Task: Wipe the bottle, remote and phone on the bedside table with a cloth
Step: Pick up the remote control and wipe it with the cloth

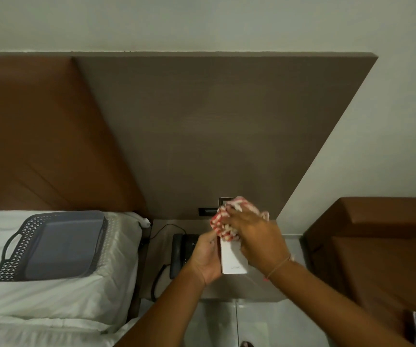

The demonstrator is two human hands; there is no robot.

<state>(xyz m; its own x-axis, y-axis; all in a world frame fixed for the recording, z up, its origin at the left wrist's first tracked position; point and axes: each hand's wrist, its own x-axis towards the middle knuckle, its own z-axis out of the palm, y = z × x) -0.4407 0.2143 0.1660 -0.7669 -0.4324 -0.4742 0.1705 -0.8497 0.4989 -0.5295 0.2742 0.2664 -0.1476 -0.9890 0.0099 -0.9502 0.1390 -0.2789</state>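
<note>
above the bedside table (pixel 227 288), remote (pixel 232 259) in left hand (pixel 203 256), right hand (pixel 254 236) pressing cloth (pixel 227 221)

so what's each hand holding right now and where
The left hand grips the slim white remote along its lower left edge. The right hand holds a bunched red-and-white checked cloth against the remote's upper part.

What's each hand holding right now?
Left hand: closed around the white remote, holding it up over the bedside table.
Right hand: closed on the red-and-white cloth, pressing it against the remote's upper part.
</note>
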